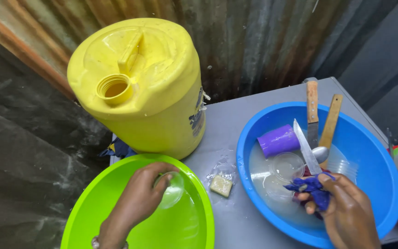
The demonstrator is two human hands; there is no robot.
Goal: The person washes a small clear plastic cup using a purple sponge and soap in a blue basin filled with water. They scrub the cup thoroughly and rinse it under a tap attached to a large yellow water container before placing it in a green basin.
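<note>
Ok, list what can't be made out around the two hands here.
Head view only:
- Knife handle: hidden in the right hand and blue cloth.
- Clear cup: partly covered by left hand fingers.
- Green basin: cut off by the bottom edge.
- Items at the right edge: cropped, unclear.

We see a clear glass [172, 190] tipped on its side, low over the green basin [88, 207]. A steel knife [306, 148] with a blue cloth [313, 190] bunched round its lower end slants up over the blue basin [374, 152].
</note>
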